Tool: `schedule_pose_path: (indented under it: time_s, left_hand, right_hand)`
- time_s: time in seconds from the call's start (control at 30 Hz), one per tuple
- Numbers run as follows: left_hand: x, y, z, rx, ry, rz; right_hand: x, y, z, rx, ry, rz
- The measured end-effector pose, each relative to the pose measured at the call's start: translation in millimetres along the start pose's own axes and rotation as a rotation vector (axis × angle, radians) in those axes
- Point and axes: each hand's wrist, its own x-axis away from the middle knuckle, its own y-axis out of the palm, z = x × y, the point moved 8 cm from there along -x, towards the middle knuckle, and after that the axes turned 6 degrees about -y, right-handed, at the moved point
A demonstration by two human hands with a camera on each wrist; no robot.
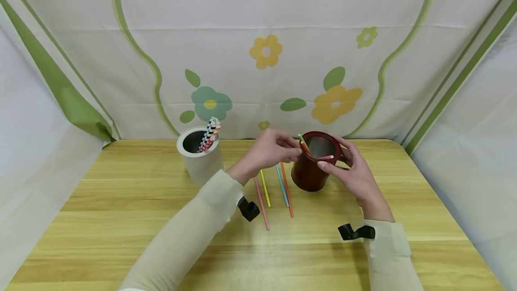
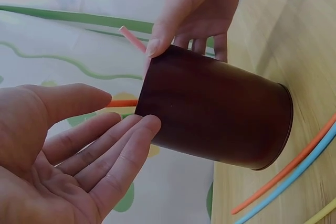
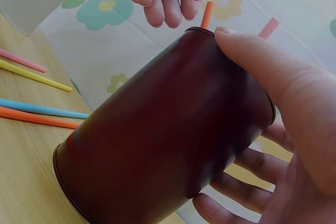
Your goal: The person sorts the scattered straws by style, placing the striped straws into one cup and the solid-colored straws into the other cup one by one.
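Observation:
My right hand (image 1: 357, 176) grips a dark red-brown canister (image 1: 310, 176), its thumb at the rim and the other fingers curled around the far side. Inside the canister a green straw (image 1: 300, 137), an orange straw (image 3: 207, 15) and a pink straw (image 1: 326, 157) lean against the rim, their ends sticking out. The left hand (image 1: 269, 149) hovers at the canister's left rim with loosely extended fingers. In the left wrist view its thumb tip overlaps the end of the orange straw, and the right wrist view shows those fingers apart from that straw.
On the wooden table (image 1: 315, 255) lie a pink straw (image 1: 261, 205), a yellow straw (image 1: 265, 188), a blue straw (image 1: 282, 187) and another orange straw (image 1: 287, 192). A white canister (image 1: 202, 165) with several patterned straws (image 1: 210, 136) stands to the left. A flowered curtain (image 1: 258, 8) hangs behind.

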Motion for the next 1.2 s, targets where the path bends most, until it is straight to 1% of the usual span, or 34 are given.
schedule_pose_path:
  time_s: [0.23,0.4,0.63,0.77,0.87,0.97,1.2]
  left_hand:
    - [2.3,-1.2,-7.2,0.039,-0.020,-0.012]
    - [7.2,-3.7,-15.6,0.033,-0.033,-0.022]
    - [14.9,-5.1,-37.9,0.007,-0.112,-0.074]
    - [17.3,-6.5,-50.7,0.010,-0.125,-0.094]
    - [19.3,-9.9,-63.5,0.021,-0.145,-0.092]
    - [22.1,-16.9,-78.8,0.019,-0.175,-0.049]
    - [29.3,-35.8,-111.2,0.044,-0.228,0.136]
  right_hand:
    - [1,-1,2,0.004,0.001,0.007]
    - [1,1,2,0.000,0.006,0.004]
    - [0,1,2,0.004,-0.006,0.010]
    - [1,1,2,0.006,-0.009,0.011]
    - [2,1,2,0.004,-0.007,0.012]
    - [2,2,2,-0.002,-0.005,0.011]
    - [1,2,2,0.002,-0.015,0.012]
